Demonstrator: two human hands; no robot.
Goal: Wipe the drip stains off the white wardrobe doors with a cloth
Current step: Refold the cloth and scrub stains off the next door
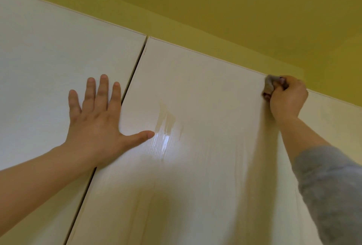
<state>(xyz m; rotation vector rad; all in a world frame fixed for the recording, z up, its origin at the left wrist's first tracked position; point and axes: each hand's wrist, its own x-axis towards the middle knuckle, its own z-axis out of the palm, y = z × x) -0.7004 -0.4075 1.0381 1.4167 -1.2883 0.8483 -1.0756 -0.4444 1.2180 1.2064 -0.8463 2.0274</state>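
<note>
Cloth point(269, 83) is up at the top right corner of the middle door point(205, 92), a small grey-brown wad pressed to the panel right under its upper edge. Right hand point(288, 98) has it bunched tight, fingers curled round it in a fist, with only a little fabric poking out above and left of the knuckles. Grey sleeve point(331, 190) covers the upper part of that arm, and the bare forearm reaches up along the door's right side. Stain point(166, 120) sits well apart from the cloth, down and to the left near the door's middle. It's a pale tan smear with thin streaks running down, and a bright glare point(163, 142) shines just below it. Fainter streaks show lower on the panel too. Left hand point(96, 121) is flat and wide open, holding nothing, with palm and four spread fingers planted on the left door point(43, 58). Its thumb stretches across the dark gap point(128, 92) onto the middle door, the tip just beside the glare and just below the stain. The left forearm is bare, coming in from the lower left. Both doors are white with a faint grain, and the middle one is glossy. A sliver of another door point(333, 123) shows past the right wrist. Above it all is the yellow wall point(215, 9).
</note>
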